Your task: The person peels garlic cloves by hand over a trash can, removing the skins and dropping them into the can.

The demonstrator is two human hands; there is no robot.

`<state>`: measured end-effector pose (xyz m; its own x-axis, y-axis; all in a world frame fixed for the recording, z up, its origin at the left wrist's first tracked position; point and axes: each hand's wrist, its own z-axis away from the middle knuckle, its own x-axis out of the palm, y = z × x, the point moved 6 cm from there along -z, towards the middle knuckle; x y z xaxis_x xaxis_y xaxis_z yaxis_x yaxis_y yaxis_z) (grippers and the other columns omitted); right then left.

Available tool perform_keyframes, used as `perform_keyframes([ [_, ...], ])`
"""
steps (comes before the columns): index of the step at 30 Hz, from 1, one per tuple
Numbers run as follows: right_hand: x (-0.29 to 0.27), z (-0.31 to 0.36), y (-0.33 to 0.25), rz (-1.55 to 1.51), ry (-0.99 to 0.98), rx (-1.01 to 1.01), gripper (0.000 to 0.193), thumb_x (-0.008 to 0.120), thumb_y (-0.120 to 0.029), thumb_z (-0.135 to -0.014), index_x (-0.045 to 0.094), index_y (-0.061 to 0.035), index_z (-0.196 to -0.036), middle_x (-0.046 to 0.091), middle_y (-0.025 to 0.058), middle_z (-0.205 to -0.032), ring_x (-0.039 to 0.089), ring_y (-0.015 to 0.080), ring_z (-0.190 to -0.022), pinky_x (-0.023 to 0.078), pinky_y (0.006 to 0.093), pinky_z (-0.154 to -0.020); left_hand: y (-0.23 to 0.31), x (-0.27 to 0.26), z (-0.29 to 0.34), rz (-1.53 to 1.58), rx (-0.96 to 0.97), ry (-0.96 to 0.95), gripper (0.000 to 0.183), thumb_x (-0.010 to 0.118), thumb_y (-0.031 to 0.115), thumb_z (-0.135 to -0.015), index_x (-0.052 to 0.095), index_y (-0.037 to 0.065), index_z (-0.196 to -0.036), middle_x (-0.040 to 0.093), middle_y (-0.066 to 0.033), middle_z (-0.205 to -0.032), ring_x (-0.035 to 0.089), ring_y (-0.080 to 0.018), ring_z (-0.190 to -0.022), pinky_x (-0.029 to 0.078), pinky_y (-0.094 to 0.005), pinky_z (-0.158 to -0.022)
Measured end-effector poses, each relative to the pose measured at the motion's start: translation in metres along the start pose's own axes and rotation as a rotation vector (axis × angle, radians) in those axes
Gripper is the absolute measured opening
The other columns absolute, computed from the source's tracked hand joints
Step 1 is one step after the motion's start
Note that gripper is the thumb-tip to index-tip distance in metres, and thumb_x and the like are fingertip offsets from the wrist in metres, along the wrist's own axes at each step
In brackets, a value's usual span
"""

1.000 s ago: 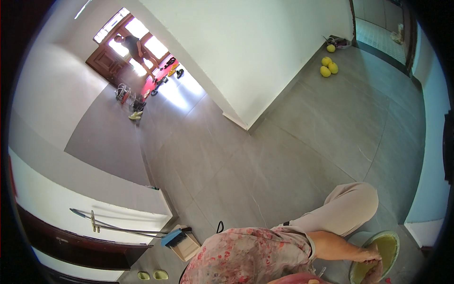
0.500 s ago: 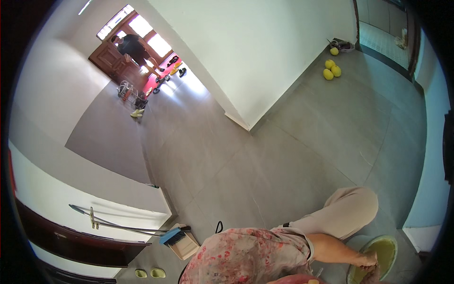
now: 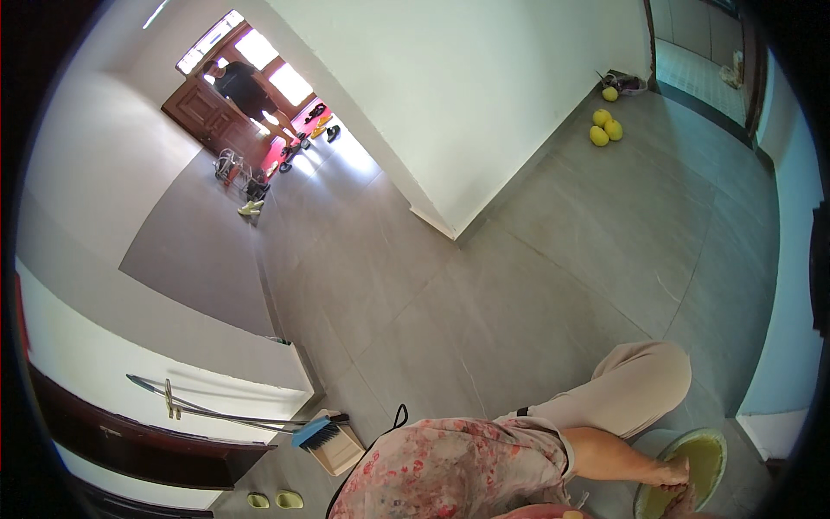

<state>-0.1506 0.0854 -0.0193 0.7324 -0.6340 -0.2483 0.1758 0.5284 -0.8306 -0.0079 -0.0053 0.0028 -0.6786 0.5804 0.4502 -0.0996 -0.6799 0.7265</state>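
At the lower right, my left arm reaches across into a round bucket with a pale rim and a yellowish-green inside. My left hand is over the bucket's near side, its fingers curled inward; whatever they grip is too small to make out. Just below and touching or nearly touching it is my right hand, mostly cut off by the picture's lower edge, with its fingers unclear. The floral shirt and beige trouser leg on me fill the space left of the bucket.
A broom and beige dustpan lean at the lower left, near light green slippers. Several yellow round fruits lie along the far wall. Another person stands by the wooden door, near shoes and a metal cart.
My hands have shifted slightly at the bucket, and the shirt has moved a little. By the door, the other person has straightened up somewhat.
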Motion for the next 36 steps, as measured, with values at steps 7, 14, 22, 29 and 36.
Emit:
perform_keyframes([
  [7, 0.004, -0.004, -0.001, 0.109, 0.070, -0.093, 0.027, 0.057, -0.026, -0.088, 0.049, -0.0081, -0.069, 0.041, -0.0009, -0.056, 0.036, 0.0094, -0.045, 0.026, 0.0243, -0.041, -0.014, 0.003, -0.035, -0.037, 0.053, 0.066, 0.012, 0.057, 0.006, -0.076, 0.057, 0.001, -0.064, 0.052, -0.0083, -0.051, 0.049, -0.0166, -0.040, 0.036, -0.0305, -0.035],
  [14, -0.002, -0.007, -0.001, 0.050, 0.081, -0.181, 0.025, 0.057, -0.024, -0.087, 0.051, -0.0083, -0.069, 0.043, -0.0006, -0.056, 0.036, 0.0090, -0.046, 0.026, 0.0238, -0.041, 0.020, -0.008, 0.022, -0.056, 0.056, 0.073, 0.012, 0.057, 0.008, -0.076, 0.058, 0.001, -0.066, 0.053, -0.0087, -0.053, 0.049, -0.0171, -0.043, 0.037, -0.0310, -0.038],
  [22, 0.015, 0.011, -0.023, 0.112, 0.050, -0.197, 0.028, 0.055, -0.023, -0.086, 0.049, -0.0077, -0.063, 0.041, -0.0006, -0.055, 0.035, 0.0092, -0.046, 0.025, 0.0245, -0.042, 0.018, -0.015, 0.026, -0.071, 0.061, 0.089, 0.013, 0.057, 0.011, -0.077, 0.059, 0.002, -0.068, 0.054, -0.0091, -0.056, 0.050, -0.0178, -0.046, 0.037, -0.0317, -0.042],
  [29, 0.023, 0.017, -0.027, 0.203, 0.053, -0.253, 0.029, 0.054, -0.025, -0.086, 0.050, -0.0068, -0.064, 0.041, -0.0011, -0.055, 0.034, 0.0092, -0.046, 0.025, 0.0255, -0.043, 0.003, -0.020, 0.025, -0.082, 0.064, 0.109, 0.015, 0.057, 0.013, -0.078, 0.060, 0.002, -0.070, 0.055, -0.0095, -0.059, 0.050, -0.0183, -0.049, 0.038, -0.0323, -0.045],
  [36, 0.034, 0.035, -0.044, 0.141, 0.039, -0.227, 0.031, 0.054, -0.027, -0.087, 0.049, -0.0081, -0.063, 0.041, -0.0022, -0.056, 0.034, 0.0084, -0.048, 0.025, 0.0260, -0.043, 0.010, -0.019, 0.032, -0.104, 0.067, 0.103, 0.016, 0.057, 0.016, -0.079, 0.061, 0.002, -0.071, 0.056, -0.0099, -0.061, 0.050, -0.0189, -0.052, 0.039, -0.0329, -0.048],
])
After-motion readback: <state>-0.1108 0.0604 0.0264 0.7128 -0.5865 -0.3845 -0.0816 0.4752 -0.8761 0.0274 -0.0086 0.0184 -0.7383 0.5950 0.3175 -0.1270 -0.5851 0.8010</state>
